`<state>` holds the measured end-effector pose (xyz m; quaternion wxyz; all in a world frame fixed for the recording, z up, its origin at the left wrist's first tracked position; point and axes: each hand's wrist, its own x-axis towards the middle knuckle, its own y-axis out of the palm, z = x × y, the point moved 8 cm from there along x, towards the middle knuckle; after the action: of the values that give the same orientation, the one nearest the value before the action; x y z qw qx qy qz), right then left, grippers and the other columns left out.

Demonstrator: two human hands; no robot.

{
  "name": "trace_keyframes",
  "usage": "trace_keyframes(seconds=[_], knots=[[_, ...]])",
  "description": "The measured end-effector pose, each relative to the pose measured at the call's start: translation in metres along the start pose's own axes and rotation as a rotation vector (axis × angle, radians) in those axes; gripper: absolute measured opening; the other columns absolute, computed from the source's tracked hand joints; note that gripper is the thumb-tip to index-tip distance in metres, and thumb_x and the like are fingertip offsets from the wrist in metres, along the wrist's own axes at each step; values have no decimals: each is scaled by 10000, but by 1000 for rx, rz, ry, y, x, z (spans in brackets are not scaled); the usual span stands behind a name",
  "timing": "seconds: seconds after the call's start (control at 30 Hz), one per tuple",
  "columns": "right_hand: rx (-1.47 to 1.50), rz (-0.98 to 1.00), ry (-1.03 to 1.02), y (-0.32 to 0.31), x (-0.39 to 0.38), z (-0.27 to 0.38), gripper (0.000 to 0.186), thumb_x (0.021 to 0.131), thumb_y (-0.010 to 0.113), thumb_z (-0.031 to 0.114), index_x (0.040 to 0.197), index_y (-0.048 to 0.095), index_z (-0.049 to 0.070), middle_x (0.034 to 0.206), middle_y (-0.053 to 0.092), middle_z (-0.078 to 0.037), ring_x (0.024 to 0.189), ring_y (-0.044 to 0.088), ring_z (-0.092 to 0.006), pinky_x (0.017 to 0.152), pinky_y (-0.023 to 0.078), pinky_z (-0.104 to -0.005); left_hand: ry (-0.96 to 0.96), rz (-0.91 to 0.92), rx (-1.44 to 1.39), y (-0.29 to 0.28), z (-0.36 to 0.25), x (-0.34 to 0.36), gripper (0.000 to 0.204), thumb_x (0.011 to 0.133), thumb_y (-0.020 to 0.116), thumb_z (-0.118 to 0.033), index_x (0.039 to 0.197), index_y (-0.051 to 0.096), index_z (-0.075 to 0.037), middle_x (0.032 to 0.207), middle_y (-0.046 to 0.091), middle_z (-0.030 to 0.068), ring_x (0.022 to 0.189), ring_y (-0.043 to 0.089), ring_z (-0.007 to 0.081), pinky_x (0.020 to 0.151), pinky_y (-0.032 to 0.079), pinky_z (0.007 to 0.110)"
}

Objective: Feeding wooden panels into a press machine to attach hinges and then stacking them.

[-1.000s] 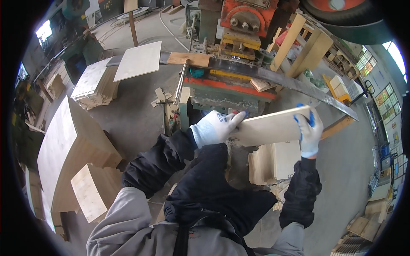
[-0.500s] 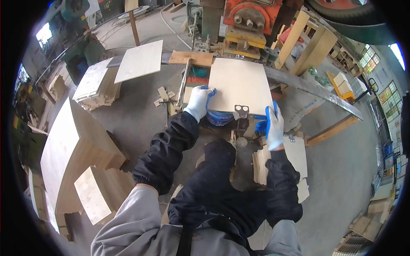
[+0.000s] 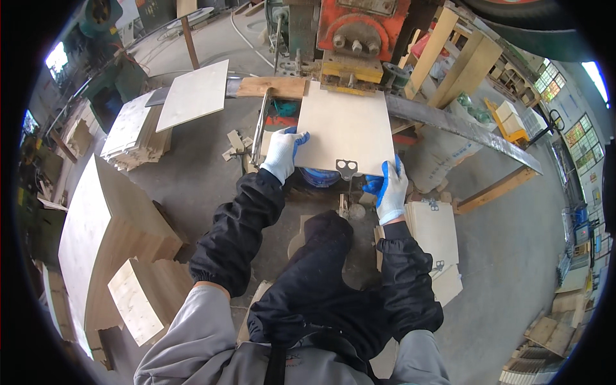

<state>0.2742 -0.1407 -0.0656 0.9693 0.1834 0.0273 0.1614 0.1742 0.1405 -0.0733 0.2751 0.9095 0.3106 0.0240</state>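
Observation:
A pale square plywood panel lies in front of me, its far edge beneath the yellow block of a red and orange press. My left hand, in a white glove with blue-coated fingers, grips the panel's left edge with the thumb on top. At the near right corner, my right hand, gloved alike, holds the panel with fingers partly hidden below it. A grey metal plate with two round holes sits at the panel's near edge, between my hands.
Stacks of plywood panels stand at left, with a loose panel on the bench's left end. Taller curved stacks are nearer me. At right, panels with metal plates lie beside my forearm. A metal rail runs right.
The panel has moved forward, so its far edge now passes under the press's yellow block. Both hands have stayed on it. The whole view has shifted slightly.

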Motion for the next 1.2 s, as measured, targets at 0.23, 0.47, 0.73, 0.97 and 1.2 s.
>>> trace_keyframes(seconds=[0.23, 0.47, 0.73, 0.97, 1.2], knots=[[82, 45, 123, -17, -34, -3, 443, 1059, 574, 344, 1421, 523, 93, 1053, 723, -84, 852, 743, -201, 639, 630, -347, -6, 129, 116, -4, 15, -28, 179, 981, 593, -4, 1132, 674, 48, 1020, 702, 46, 923, 672, 133, 843, 537, 274], [252, -372, 78, -192, -200, -49, 282, 1074, 590, 250, 1288, 630, 72, 1102, 674, -22, 966, 698, -151, 737, 629, -342, -63, 310, 411, 57, 93, -194, 385, 1061, 563, -108, 1393, 557, 85, 1172, 683, 70, 1017, 633, 98, 890, 514, 247], [172, -892, -279, -420, -367, 7, 376, 1090, 558, 278, 1320, 584, -18, 1202, 679, -116, 1040, 690, -212, 875, 594, -356, -493, 483, 663, 69, 179, -256, 359, 1052, 543, -126, 1377, 588, 22, 956, 713, 81, 799, 700, 142, 693, 539, 246], [-793, -737, 878, -600, -331, -41, 532, 1099, 435, 406, 1492, 535, 62, 1497, 538, -156, 1332, 523, -286, 1149, 401, -406, -277, 194, 718, 26, 92, -211, 366, 1030, 590, -111, 1371, 599, 21, 933, 704, 60, 811, 698, 121, 715, 559, 265], [-895, -907, 214, -636, -351, -91, 712, 1086, 513, 353, 1636, 203, 23, 1621, 371, -204, 1448, 431, -316, 1188, 353, -419, 836, -409, 1616, -69, -121, -108, 556, 877, 766, -182, 1383, 587, -36, 1217, 673, 245, 1077, 688, 345, 903, 555, 421]])
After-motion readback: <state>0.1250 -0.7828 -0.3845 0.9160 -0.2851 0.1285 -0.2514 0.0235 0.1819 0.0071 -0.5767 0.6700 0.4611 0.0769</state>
